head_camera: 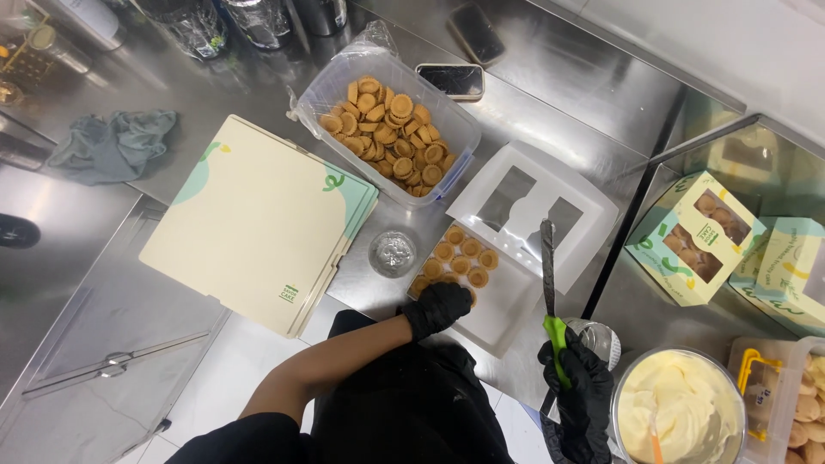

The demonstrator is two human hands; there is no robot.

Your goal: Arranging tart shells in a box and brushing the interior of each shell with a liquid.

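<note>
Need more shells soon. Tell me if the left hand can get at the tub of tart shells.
Probably yes. The left hand rests on the open box, the tub sits lidless just beyond it, and nothing stands between them.

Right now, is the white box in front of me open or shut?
Open. The white box has its windowed lid folded back flat, and the tart shells inside are uncovered, with the left hand resting on them.

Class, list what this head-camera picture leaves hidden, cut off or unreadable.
- Tart shell under the left hand: covered by the black glove.
- Right hand: wrist cut by the bottom edge.
- Cream bowl: cut by the bottom edge.
- Tub at the right edge: cropped.
</note>
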